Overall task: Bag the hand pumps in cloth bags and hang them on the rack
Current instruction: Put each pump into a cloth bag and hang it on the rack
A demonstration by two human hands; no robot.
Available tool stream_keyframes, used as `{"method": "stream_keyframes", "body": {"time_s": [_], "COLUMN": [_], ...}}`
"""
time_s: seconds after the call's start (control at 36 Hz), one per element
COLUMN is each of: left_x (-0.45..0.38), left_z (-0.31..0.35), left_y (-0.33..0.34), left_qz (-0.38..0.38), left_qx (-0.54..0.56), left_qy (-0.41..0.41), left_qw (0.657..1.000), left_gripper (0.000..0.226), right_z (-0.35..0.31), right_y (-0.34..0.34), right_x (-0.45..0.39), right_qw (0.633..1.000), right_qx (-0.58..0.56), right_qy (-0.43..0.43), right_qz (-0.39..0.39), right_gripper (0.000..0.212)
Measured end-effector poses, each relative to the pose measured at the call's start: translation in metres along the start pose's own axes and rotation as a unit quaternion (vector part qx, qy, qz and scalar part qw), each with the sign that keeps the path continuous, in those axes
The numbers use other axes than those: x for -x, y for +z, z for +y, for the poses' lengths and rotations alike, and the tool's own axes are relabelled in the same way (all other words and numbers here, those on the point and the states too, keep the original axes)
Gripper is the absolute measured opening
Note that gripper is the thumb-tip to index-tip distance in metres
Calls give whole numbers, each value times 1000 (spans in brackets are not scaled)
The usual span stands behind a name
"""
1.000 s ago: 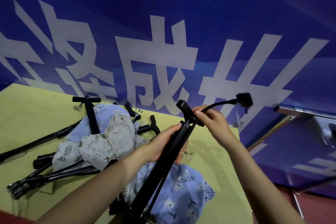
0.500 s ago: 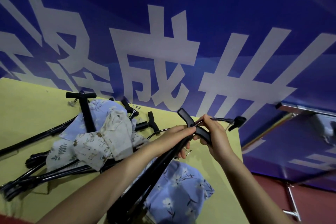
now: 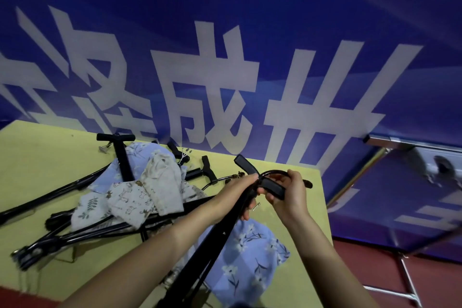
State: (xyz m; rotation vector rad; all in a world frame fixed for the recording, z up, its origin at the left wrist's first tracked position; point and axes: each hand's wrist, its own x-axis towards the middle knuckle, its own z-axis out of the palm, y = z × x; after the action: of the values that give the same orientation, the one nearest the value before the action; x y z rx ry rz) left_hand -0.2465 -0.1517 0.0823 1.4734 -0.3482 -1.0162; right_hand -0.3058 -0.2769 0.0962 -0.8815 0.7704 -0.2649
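- Here, the yellow-green table point(image 3: 37, 157) stands against a blue banner wall point(image 3: 250, 7) with large white characters; dark red floor point(image 3: 437, 272) shows beside the table's right edge, and a metal rack frame point(image 3: 405, 275) stands on it.
- On the table, left of your hands, a heap of black hand pumps point(image 3: 82, 230) lies crossed, with beige and pale blue printed cloth bags point(image 3: 150, 190) draped over them. One pump handle point(image 3: 116, 137) sticks up at the far side of that heap.
- A blue floral cloth bag point(image 3: 250, 250) lies on the table under the pump you hold, near the table's right edge.
- A small metal pin point(image 3: 256, 206) lies on the table just beside your left hand.
- Change since half a second ago: the hose point(image 3: 275, 172), which stretched out to the right past your right hand, is now bent in an arc over the handle. One second ago it rose higher still, its nozzle well above the table.
- Your left hand point(image 3: 237, 195) is clenched round the upper shaft of the held pump point(image 3: 217, 240), thumb lying along it toward the T-handle point(image 3: 260, 179).
- Your right hand point(image 3: 290, 195) grasps the near end of the T-handle, fingers curled over hose and handle together.
- The held pump slants from your hands down toward the table's near edge.
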Motion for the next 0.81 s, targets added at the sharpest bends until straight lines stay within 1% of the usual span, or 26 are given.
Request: {"method": "stream_keyframes", "body": {"time_s": [0.08,0.19,0.28,0.39,0.5,0.64,0.75,0.81], "left_x": [11,22,30,36,38,36,26,17], "left_z": [-8,-18,-24,-28,-28,-22,-11,-4], "left_y": [4,6,7,7,2,-8,-20,-28], "left_qz": [-6,10,41,102,128,161,211,228], "left_qx": [1,10,12,16,34,47,70,104], "left_qy": [23,39,53,67,74,87,116,125], "left_qw": [1000,999,998,992,988,982,968,960], "left_gripper": [38,33,29,29,33,35,35,35], "right_z": [2,7,13,22,26,26,30,40], "right_y": [-4,-8,-7,-8,-13,-18,-16,-11], "right_x": [8,16,20,22,18,18,22,25], "right_qw": [1000,999,999,997,992,989,982,965], "right_qx": [14,21,21,26,69,90,144,218], "right_qy": [7,6,9,18,15,19,2,1], "right_qz": [-21,-33,-49,-76,-100,-113,-120,-146], "right_gripper": [40,37,37,38,38,34,35,37]}}
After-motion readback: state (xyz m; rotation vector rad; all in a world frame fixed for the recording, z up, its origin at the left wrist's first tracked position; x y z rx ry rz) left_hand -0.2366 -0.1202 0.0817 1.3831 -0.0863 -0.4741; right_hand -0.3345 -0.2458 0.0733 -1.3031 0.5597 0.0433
